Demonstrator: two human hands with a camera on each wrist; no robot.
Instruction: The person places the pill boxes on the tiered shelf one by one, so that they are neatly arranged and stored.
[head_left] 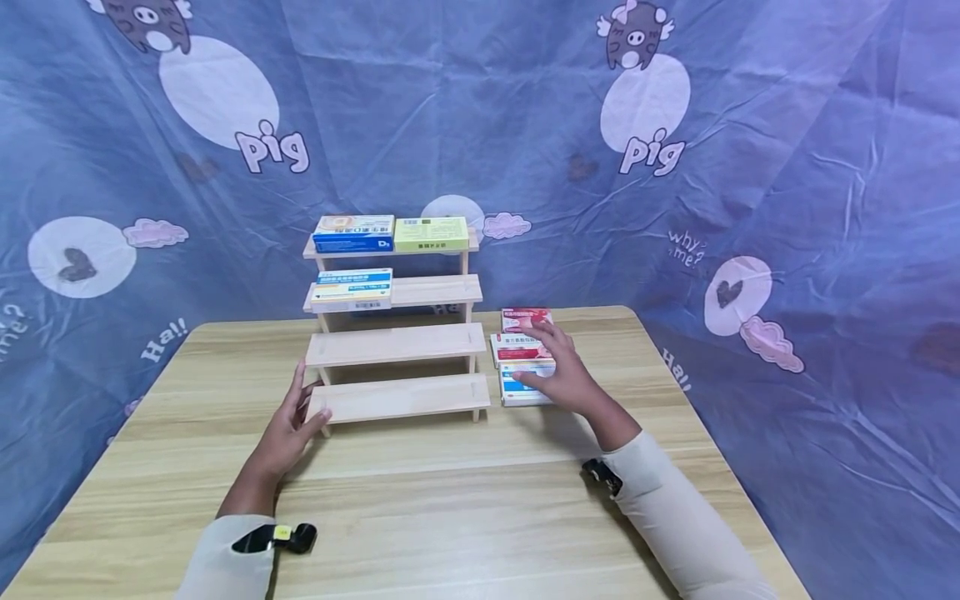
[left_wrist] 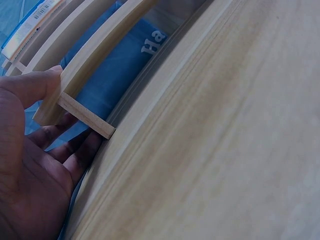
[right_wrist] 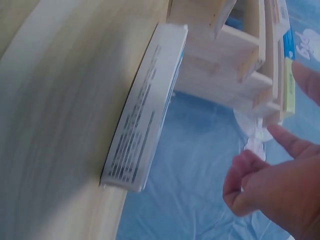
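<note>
A stepped wooden display rack [head_left: 397,402] stands on the table. My left hand [head_left: 281,437] grips the left end of its lowest step, the thumb on top and the other fingers below, as the left wrist view shows. Over a column of medicine boxes right of the rack, my right hand [head_left: 564,375] hovers with fingers spread. Nearest is a white and blue box [head_left: 517,397]; behind it lie a white and red box [head_left: 510,342] and a red box [head_left: 516,320], all partly covered by the hand. The right wrist view shows the nearest box's printed white side [right_wrist: 142,112].
A blue and white box [head_left: 352,235] and a green box [head_left: 431,234] lie on the rack's top step. One step down, at the left, is a white, blue and yellow box [head_left: 351,288]. Patterned blue cloth [head_left: 480,100] hangs behind the wooden table [head_left: 450,517].
</note>
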